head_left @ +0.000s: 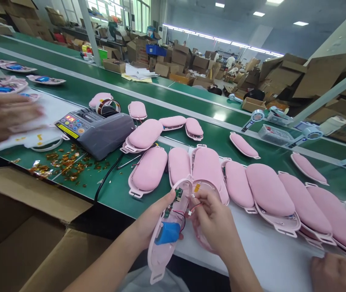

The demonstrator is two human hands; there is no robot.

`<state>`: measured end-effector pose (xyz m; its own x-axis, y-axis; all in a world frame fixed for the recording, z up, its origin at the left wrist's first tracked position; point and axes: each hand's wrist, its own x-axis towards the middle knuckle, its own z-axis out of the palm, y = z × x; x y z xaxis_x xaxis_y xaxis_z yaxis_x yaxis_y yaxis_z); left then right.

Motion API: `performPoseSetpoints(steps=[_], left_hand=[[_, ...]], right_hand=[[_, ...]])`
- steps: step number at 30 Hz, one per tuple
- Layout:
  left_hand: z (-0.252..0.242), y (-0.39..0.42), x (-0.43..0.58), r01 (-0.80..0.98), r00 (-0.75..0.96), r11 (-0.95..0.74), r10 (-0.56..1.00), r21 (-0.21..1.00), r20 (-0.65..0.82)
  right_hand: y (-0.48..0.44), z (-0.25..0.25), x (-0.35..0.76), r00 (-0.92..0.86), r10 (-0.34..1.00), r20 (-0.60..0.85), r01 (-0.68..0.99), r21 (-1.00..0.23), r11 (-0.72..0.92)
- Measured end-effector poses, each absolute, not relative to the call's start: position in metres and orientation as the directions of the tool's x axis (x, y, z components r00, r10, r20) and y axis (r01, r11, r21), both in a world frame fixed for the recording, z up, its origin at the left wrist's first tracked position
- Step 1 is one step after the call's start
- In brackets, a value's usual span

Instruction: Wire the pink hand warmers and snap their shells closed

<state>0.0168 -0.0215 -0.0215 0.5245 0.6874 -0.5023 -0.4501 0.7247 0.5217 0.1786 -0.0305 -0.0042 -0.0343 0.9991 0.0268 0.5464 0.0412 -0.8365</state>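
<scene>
My left hand [150,221] is closed round a pink plastic shell half [157,257], which is tilted with its inside facing up. Inside it are a green circuit board [178,194] and a blue-wrapped battery [168,233] with thin red and black wires. My right hand [218,219] pinches a small white wire connector [193,196] beside the board. A second white connector [190,213] hangs on wires just below. Partly hidden behind my right hand is another pink shell half [206,187] with a piece of orange tape inside.
Several pink padded shells [270,188] line the green bench. At left stand a grey tape dispenser [96,129] and scattered amber tape pieces [69,162]. An open cardboard box [35,190] is below. Other people's hands show at far left [5,117] and lower right [340,271].
</scene>
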Motion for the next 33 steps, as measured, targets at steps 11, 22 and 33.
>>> performPoseSetpoints(steps=[11, 22, 33], left_hand=[[-0.02, -0.017, 0.01, -0.425, 0.561, 0.737, 0.67, 0.525, -0.486], [-0.019, -0.018, 0.008, -0.429, 0.545, 0.687, 0.714, 0.586, -0.439], [-0.03, -0.029, 0.014, -0.553, 0.429, 0.526, 0.845, 0.646, -0.32]], right_hand=[[-0.007, 0.031, 0.181, -0.294, 0.934, -0.204, 0.702, -0.709, 0.066], [0.003, 0.036, 0.182, -0.285, 0.889, -0.359, 0.62, -0.776, -0.115], [-0.007, 0.027, 0.164, -0.279, 0.888, -0.365, 0.425, -0.876, -0.227]])
